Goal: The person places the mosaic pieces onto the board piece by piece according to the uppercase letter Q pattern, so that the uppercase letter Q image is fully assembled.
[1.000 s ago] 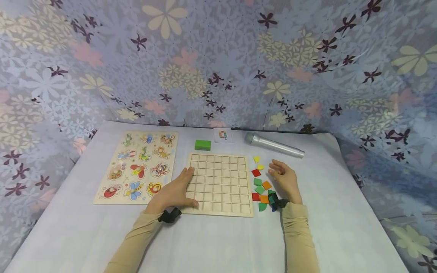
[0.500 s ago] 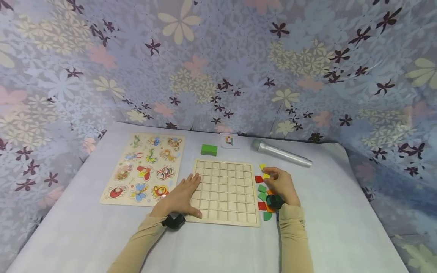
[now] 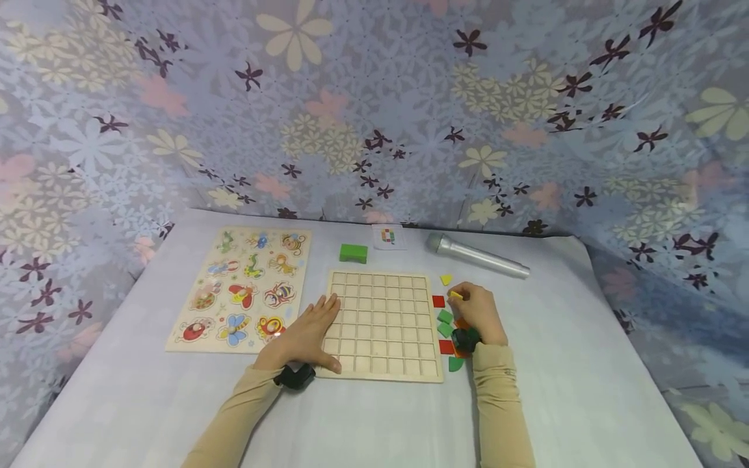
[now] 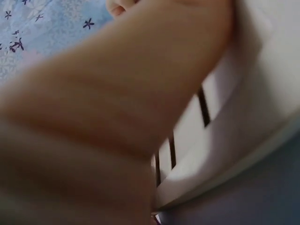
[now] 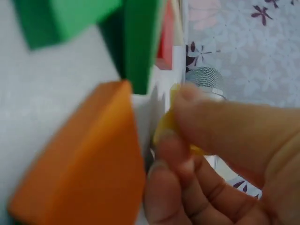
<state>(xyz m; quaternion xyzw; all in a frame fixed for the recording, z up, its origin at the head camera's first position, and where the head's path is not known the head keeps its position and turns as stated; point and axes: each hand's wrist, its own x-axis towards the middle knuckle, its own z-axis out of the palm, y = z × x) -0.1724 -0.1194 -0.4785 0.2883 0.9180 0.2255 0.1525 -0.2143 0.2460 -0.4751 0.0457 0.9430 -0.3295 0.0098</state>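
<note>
A square wooden board (image 3: 380, 325) with a grid of shallow cells lies in the middle of the table. My left hand (image 3: 304, 335) rests with straight fingers on its left edge; the left wrist view shows mostly that hand's blurred wrist. To the right of the board, my right hand (image 3: 481, 313) pinches a yellow block (image 5: 165, 129) between thumb and fingers. Beside it lie another yellow block (image 3: 446, 279), red blocks (image 3: 438, 301), green blocks (image 3: 445, 316) and an orange block (image 5: 89, 164). Some pieces are partly hidden beneath the right wrist.
An insect picture puzzle (image 3: 246, 286) lies left of the board. Behind the board stand a green block (image 3: 354, 253) and a small pattern card (image 3: 389, 238). A silver microphone (image 3: 482, 256) lies at the back right, before a flowered cloth (image 3: 374, 110).
My right hand has come down to the pieces and taken hold of a yellow block, now slightly shifted from where it lay. The left hand stays on the board.
</note>
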